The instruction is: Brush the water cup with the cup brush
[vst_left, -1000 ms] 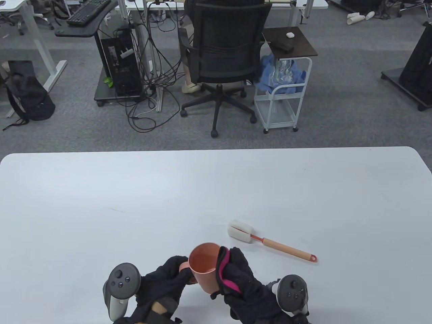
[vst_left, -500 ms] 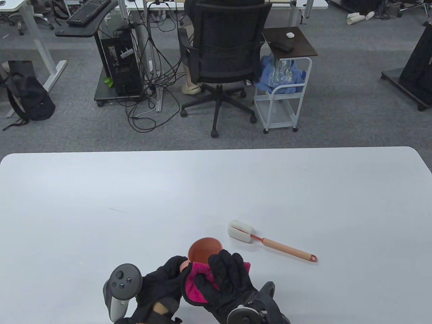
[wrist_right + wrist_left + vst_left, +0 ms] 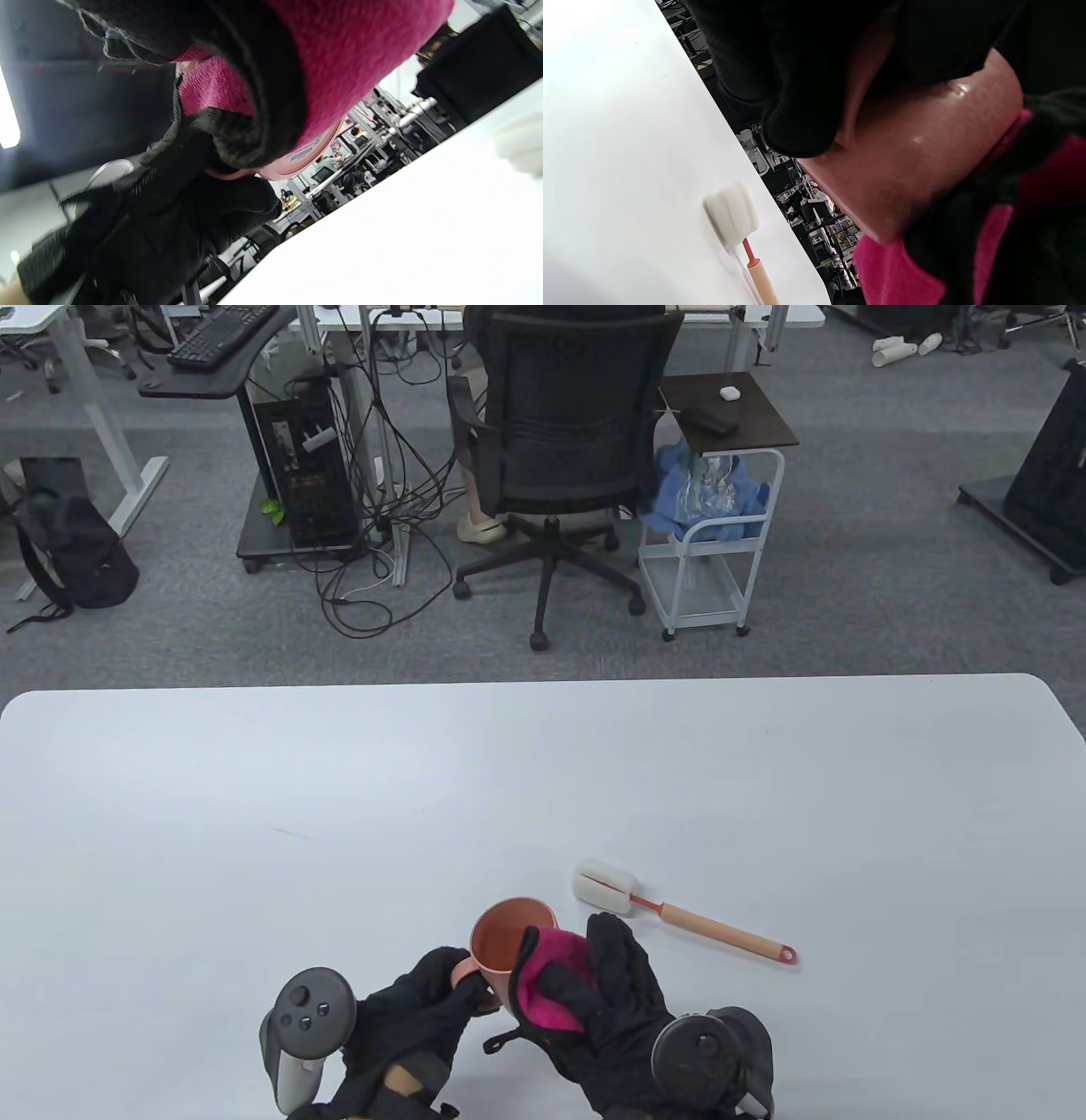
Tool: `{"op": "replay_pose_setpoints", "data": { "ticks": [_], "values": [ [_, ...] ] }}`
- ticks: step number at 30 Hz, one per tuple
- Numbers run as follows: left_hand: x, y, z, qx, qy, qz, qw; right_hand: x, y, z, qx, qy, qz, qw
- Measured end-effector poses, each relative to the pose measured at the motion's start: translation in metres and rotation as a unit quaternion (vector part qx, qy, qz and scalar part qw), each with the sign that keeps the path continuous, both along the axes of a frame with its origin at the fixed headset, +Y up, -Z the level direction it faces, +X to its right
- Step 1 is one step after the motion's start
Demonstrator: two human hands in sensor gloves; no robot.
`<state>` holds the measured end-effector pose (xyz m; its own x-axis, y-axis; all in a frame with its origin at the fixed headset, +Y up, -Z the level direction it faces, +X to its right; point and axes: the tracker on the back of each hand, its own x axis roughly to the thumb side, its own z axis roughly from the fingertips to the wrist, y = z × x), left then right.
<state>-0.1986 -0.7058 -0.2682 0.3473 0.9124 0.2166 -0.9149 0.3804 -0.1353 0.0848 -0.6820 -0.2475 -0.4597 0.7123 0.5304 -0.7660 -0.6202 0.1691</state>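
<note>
A salmon-pink water cup (image 3: 499, 935) is lifted off the table at the front centre, mouth tilted up and away. My left hand (image 3: 441, 988) grips its handle. My right hand (image 3: 598, 984) holds a pink cloth (image 3: 550, 980) and presses it against the cup's right side. The cup brush (image 3: 679, 913), with a white sponge head (image 3: 604, 886) and an orange handle, lies untouched on the table to the right of the cup. The left wrist view shows the cup wall (image 3: 916, 148), the cloth (image 3: 895, 275) and the brush head (image 3: 731, 214). The right wrist view shows the cloth (image 3: 339, 55) over the cup's base (image 3: 305, 159).
The white table (image 3: 339, 780) stretches far and to both sides. Beyond its far edge stand an office chair (image 3: 564, 449) and a small white cart (image 3: 713, 526) on the floor.
My right hand swept the pink cloth from the cup's right side across its near side, then back to the right side. My left hand kept its grip on the handle. The brush has not moved.
</note>
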Motion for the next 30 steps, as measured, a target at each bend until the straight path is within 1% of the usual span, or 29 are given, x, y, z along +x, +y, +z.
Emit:
{"op": "replay_pose_setpoints", "data": {
  "ticks": [3, 4, 5, 7, 8, 10, 11, 12, 15, 17, 18, 21, 22, 27, 30],
  "values": [
    [0.002, 0.000, 0.000, 0.002, -0.014, 0.007, 1.000, 0.009, -0.004, -0.010, -0.060, -0.002, -0.059, 0.996],
    [0.003, 0.000, 0.000, 0.003, -0.019, 0.008, 1.000, 0.011, -0.006, -0.014, -0.076, 0.004, -0.077, 0.994],
    [0.005, 0.000, 0.000, 0.004, -0.028, 0.008, 1.000, 0.012, -0.009, -0.019, -0.097, 0.021, -0.118, 0.988],
    [0.008, 0.000, 0.000, 0.003, -0.040, 0.007, 0.999, 0.012, -0.016, -0.028, -0.152, 0.051, -0.197, 0.967],
    [0.009, 0.000, 0.000, 0.003, -0.047, 0.007, 0.999, 0.012, -0.019, -0.033, -0.195, 0.061, -0.247, 0.947],
    [0.010, 0.000, 0.000, 0.003, -0.051, 0.006, 0.999, 0.011, -0.025, -0.042, -0.256, 0.061, -0.303, 0.916],
    [0.011, 0.000, 0.000, 0.001, -0.056, 0.008, 0.998, 0.009, -0.028, -0.048, -0.283, 0.068, -0.315, 0.903],
    [0.011, 0.000, 0.000, 0.001, -0.057, 0.010, 0.998, 0.007, -0.031, -0.052, -0.298, 0.075, -0.318, 0.897],
    [0.011, -0.001, -0.001, -0.006, -0.069, 0.021, 0.997, -0.002, -0.042, -0.071, -0.354, 0.133, -0.315, 0.871],
    [0.013, -0.001, -0.001, -0.006, -0.080, 0.022, 0.996, -0.012, -0.051, -0.080, -0.392, 0.186, -0.312, 0.845],
    [0.013, -0.001, 0.000, -0.004, -0.080, 0.021, 0.997, -0.015, -0.053, -0.082, -0.398, 0.193, -0.310, 0.842],
    [0.010, 0.000, -0.001, 0.000, -0.072, 0.021, 0.997, -0.023, -0.059, -0.086, -0.416, 0.216, -0.321, 0.823],
    [0.010, 0.000, -0.001, -0.001, -0.070, 0.021, 0.997, -0.024, -0.060, -0.086, -0.417, 0.218, -0.322, 0.821],
    [0.010, -0.001, -0.002, -0.003, -0.059, 0.016, 0.998, -0.019, -0.059, -0.083, -0.402, 0.209, -0.336, 0.826],
    [0.007, -0.001, -0.003, -0.006, -0.041, 0.015, 0.999, -0.011, -0.055, -0.078, -0.374, 0.201, -0.347, 0.836]
  ]
}}
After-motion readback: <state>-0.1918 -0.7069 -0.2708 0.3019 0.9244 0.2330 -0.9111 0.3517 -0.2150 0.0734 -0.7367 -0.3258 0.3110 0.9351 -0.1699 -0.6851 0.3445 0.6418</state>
